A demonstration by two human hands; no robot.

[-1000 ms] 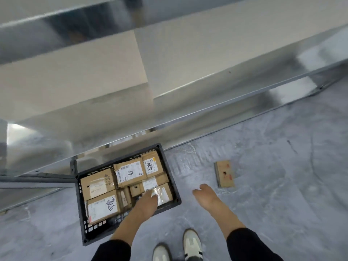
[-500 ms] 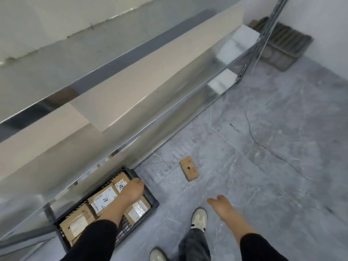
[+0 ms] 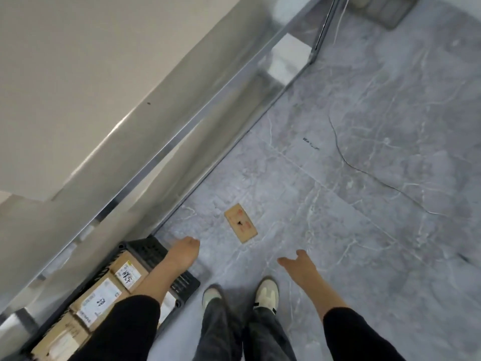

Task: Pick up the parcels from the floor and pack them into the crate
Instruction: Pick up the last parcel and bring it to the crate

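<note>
Left-hand fingers [image 3: 193, 243] were loosely curled under & pinched nothing; blur hid whether they pressed together. The left hand [image 3: 185, 252] hung above the floor just past the far end of the crate, its bare forearm crossing over that end, w/ a black sleeve [image 3: 125, 327] further back.

Right-hand fingers [image 3: 302, 254] were fairly straight & spread, thumb out to the side, holding nothing. The right hand [image 3: 299, 265] reached fwd over bare floor, well apart from the left hand.

One small flat brown parcel [image 3: 240, 222] w/ red marks on top lay on the grey marbled floor [image 3: 364, 204], ahead of & btwn both hands, touching neither.

The black slotted crate [image 3: 153, 250] sat at lower left, right beside a metal shelf unit [image 3: 156, 157] running diagonally up the view. Inside it, packed parcels [image 3: 100, 300] of brown card w/ white labels lay side by side, partly hidden by the left arm.

Below, two pale shoes [image 3: 266, 295] & dark trousers [image 3: 223, 332] stood on the floor btwn the arms. A thin dark cable [image 3: 346, 158] trailed across the floor at right. A dark grate [image 3: 385, 11] showed at top right, too blurred for detail
</note>
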